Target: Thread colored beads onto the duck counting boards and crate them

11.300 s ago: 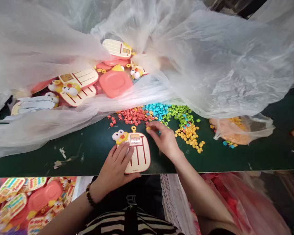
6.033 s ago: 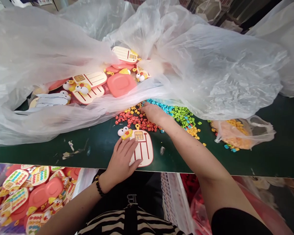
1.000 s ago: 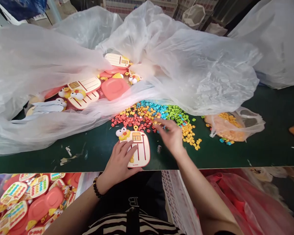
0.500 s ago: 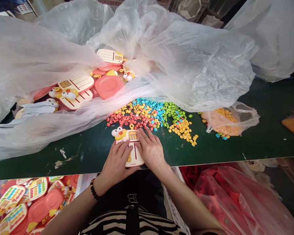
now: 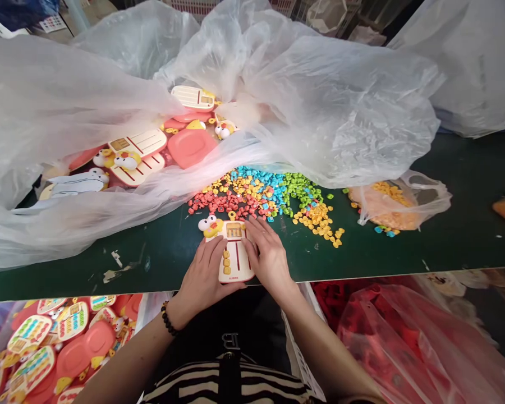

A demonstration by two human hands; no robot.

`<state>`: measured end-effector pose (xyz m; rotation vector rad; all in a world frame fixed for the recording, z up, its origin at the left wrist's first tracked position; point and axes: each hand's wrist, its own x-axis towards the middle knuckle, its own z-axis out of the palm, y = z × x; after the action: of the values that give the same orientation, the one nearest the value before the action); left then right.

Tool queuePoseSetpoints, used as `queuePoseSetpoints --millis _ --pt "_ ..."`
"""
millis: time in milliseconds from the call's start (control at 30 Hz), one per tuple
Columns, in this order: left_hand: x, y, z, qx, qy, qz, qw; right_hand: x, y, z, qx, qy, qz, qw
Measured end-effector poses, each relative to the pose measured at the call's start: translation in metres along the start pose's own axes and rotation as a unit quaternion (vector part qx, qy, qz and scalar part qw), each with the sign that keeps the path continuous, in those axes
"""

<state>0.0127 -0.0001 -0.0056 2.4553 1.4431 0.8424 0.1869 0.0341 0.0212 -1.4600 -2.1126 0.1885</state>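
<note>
A cream sliding-toy board (image 5: 238, 268) with a red rim lies on the green table in front of me. At its upper left sits a duck-like head (image 5: 211, 225) with bulging white eyes. Yellow pieces (image 5: 226, 262) line the board's left slot. My left hand (image 5: 204, 266) grips the left side, its thumb along the bottom edge. My right hand (image 5: 271, 258) is closed over the right side, fingers bent at the upper right corner and thumb on the face. Whether a small piece is under those fingertips is hidden. Just beyond lie loose red pieces (image 5: 219, 202).
Blue (image 5: 273, 182), green (image 5: 301, 188) and yellow pieces (image 5: 320, 219) are heaped beyond my hands. A large clear plastic bag (image 5: 340, 112) covers boards at the back. A small bag of yellow pieces (image 5: 387, 205) lies right. Finished-looking toys (image 5: 73, 336) fill a container at lower left.
My left fingers have drawn back leftward, uncovering the yellow pieces in the left slot. My right fingers have bent more at the board's upper right. The whole view has shifted slightly.
</note>
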Motion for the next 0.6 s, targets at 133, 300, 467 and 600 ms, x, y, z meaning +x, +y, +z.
queuePoseSetpoints --millis 133,300,467,600 --pt "0.001 0.001 0.001 0.006 0.009 0.000 1.000 -0.003 -0.002 0.004 -0.054 -0.037 0.005 0.998" --pt "0.001 0.001 0.001 -0.003 0.002 -0.003 1.000 -0.009 -0.003 -0.002 -0.063 -0.028 0.010 0.998" --pt "0.002 0.001 0.001 0.012 0.011 0.001 1.000 0.005 -0.003 0.004 -0.073 -0.040 -0.016 0.996" --pt "0.003 0.002 0.002 0.014 0.019 0.004 1.000 -0.003 -0.007 0.012 -0.101 -0.028 0.002 0.995"
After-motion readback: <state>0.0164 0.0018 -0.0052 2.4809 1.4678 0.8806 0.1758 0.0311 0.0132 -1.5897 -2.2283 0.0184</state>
